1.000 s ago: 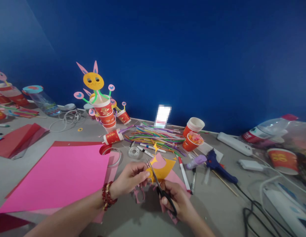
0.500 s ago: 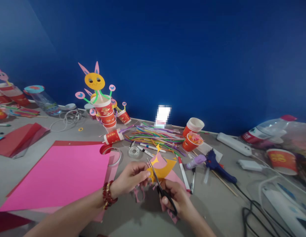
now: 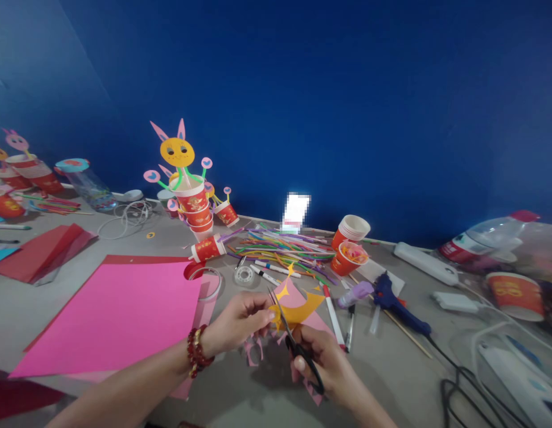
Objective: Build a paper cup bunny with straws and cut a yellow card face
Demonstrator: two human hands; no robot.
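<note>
My left hand [image 3: 242,321] is closed, pinching a small rounded piece of yellow paper [image 3: 276,314] between thumb and fingers. In my right hand [image 3: 318,353] is a pair of scissors [image 3: 306,361] with black handles. Their narrow blades point up and away, a little apart, beside the yellow piece and my left fingertips. A curved yellow paper strip [image 3: 308,310] extends to the right behind the blades; whether it still joins the held piece I cannot tell. Pink paper scraps [image 3: 254,352] lie under my hands, and small pointed yellow offcuts [image 3: 291,269] lie just beyond.
Bright pink paper sheets [image 3: 119,315] lie at left. Behind stand a decorated paper-cup figure [image 3: 191,199], colourful pipe cleaners [image 3: 280,246] and stacked cups [image 3: 349,232]. Markers [image 3: 333,318], a blue glue gun [image 3: 398,306] with its cord, and a bottle [image 3: 485,235] are at right.
The view has shifted slightly, so everything sits a little further right. The yellow strip beside the blades now looks narrower and more curved. Both hands keep their hold.
</note>
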